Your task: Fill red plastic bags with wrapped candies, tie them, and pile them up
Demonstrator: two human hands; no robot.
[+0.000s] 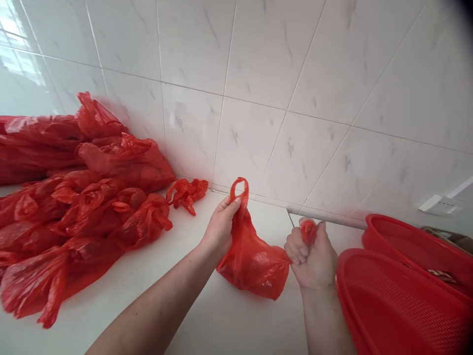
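Observation:
A small red plastic bag (253, 259) hangs between my two hands just above the white counter (207, 320). My left hand (220, 226) is closed on one handle, whose loop sticks up above the fingers. My right hand (310, 256) is a fist wrapped round the other handle, with a bit of red plastic showing at the top of the fist. The bag bulges at the bottom; what is in it is hidden.
A big heap of crumpled red plastic bags (74, 207) covers the counter's left side against the white tiled wall (295, 98). Two red plastic baskets (406, 301) stand at the right edge. A white wall socket (438, 203) sits above them.

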